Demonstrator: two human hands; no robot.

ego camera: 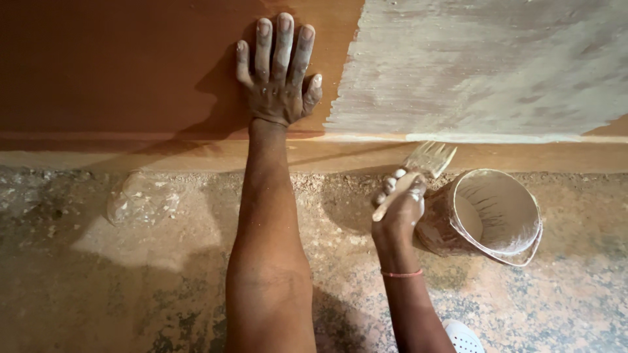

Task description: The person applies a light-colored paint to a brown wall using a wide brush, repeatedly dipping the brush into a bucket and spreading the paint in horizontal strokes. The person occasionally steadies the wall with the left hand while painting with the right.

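Note:
My left hand (278, 75) is pressed flat against the reddish-brown wall (118, 65), fingers spread and pointing up, holding nothing. My right hand (399, 206) grips a paintbrush (428, 160) by its pale handle, the whitish bristles pointing up toward the wall's base ledge. Just right of that hand stands a paint-smeared plastic bucket (487, 216) with a little white paint inside. A pink thread band circles my right wrist. The wall section to the right (484, 65) is covered in streaky white paint.
A crumpled clear plastic bag (140, 199) lies on the speckled stone floor (98, 281) at left. A tan ledge (523, 157) runs along the wall's foot. The tip of a white sandal (463, 336) shows at the bottom edge.

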